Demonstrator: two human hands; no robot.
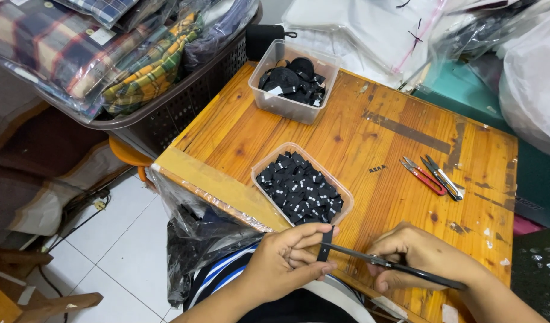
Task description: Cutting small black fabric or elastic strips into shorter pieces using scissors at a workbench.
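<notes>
Black strip – a narrow woven label by the look of it – stands pinched upright between thumb and forefinger of the left hand, fingers curled shut around its lower end, just past the table edge. The right hand closes over the handles of long dark scissors, blades reaching to the strip. A square cut probably needs the strip taut and the blades crossing it at right angles. Cut black pieces fill a clear, round-cornered plastic tub; a second tub holds rolled tape. Red-handled snips lie apart on the glossy, scuffed wood.
</notes>
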